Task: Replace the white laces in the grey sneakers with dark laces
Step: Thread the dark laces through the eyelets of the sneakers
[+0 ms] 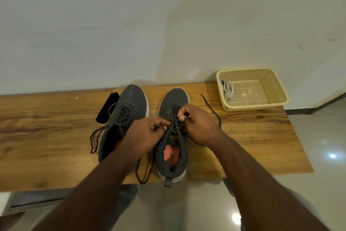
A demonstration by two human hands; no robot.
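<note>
Two grey sneakers sit mid-counter (pixel 243 137), the right sneaker's (pixel 173 148) heel overhanging the near edge; bare wood stretches left and right. A white wall backs the counter and glossy floor lies below. A brush (pixel 107 108) touches the left sneaker (pixel 129 105); white laces (pixel 227 88) lie in a far-right basket (pixel 280 92). Left hand (pixel 144 137) and right hand (pixel 198 124) each hold a pinching grip on the dark lace (pixel 174 127) over the right sneaker's eyelets.
</note>
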